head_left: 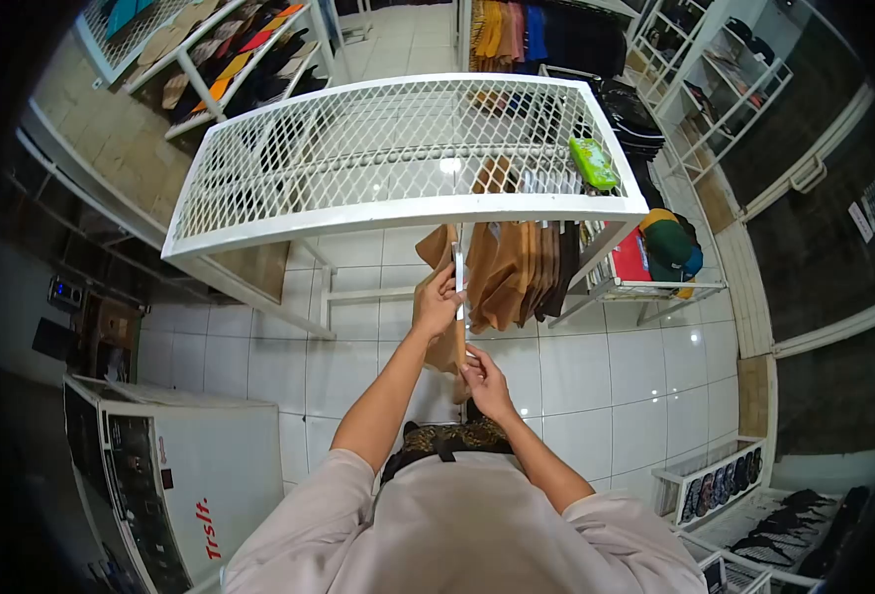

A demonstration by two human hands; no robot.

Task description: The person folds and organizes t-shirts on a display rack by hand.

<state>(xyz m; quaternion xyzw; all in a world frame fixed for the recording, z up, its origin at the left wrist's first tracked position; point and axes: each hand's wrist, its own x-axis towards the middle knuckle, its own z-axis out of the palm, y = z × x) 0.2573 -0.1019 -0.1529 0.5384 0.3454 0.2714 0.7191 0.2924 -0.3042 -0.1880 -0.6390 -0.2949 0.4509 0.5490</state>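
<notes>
A tan garment [436, 247] hangs in front of me below the white mesh-topped rack [398, 213]. My left hand [438, 305] is closed on its upper part, beside a narrow white strip that I cannot make out clearly. Lower down and to the right, my right hand [486, 381] pinches the garment's near edge. Several brown garments [517, 272] hang close together just right of my hands. A bright green packet [593, 163] lies on the mesh top at its right end.
Caps [669, 243] sit on a low white shelf at the right. A white cabinet [225, 475] stands at lower left. Slippers [723, 485] line a rack at lower right. More clothes [556, 35] hang at the back, and shelves of caps [244, 64] stand at upper left.
</notes>
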